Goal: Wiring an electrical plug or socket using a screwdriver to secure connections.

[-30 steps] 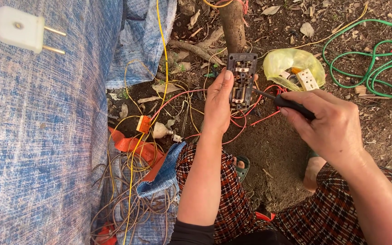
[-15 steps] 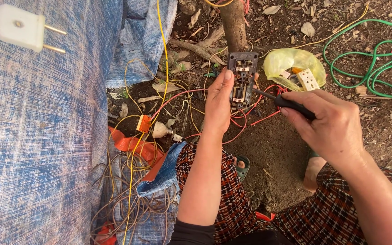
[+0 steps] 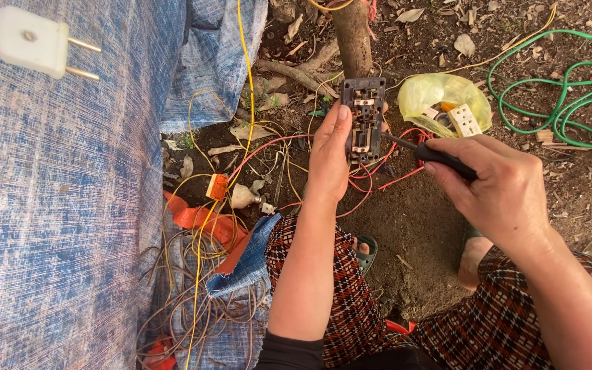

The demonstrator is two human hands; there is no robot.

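**Over bare soil, almost nothing is seen to have shifted**

Above the dirt ground point(image 3: 412, 226), a dark socket plate point(image 3: 364, 118) is held upright with its back and terminals showing, pinched at its edge by the closed left hand point(image 3: 330, 154). A black-handled screwdriver point(image 3: 440, 159) is gripped in the closed right hand point(image 3: 501, 195), its tip set against the plate's right edge. Compared with a second ago, hands, plate and tool are found in practically the same places, so the driver is judged to be working steadily on one terminal. Red wires point(image 3: 378, 181) trail below; a yellow bag point(image 3: 433, 96) lies just beyond.
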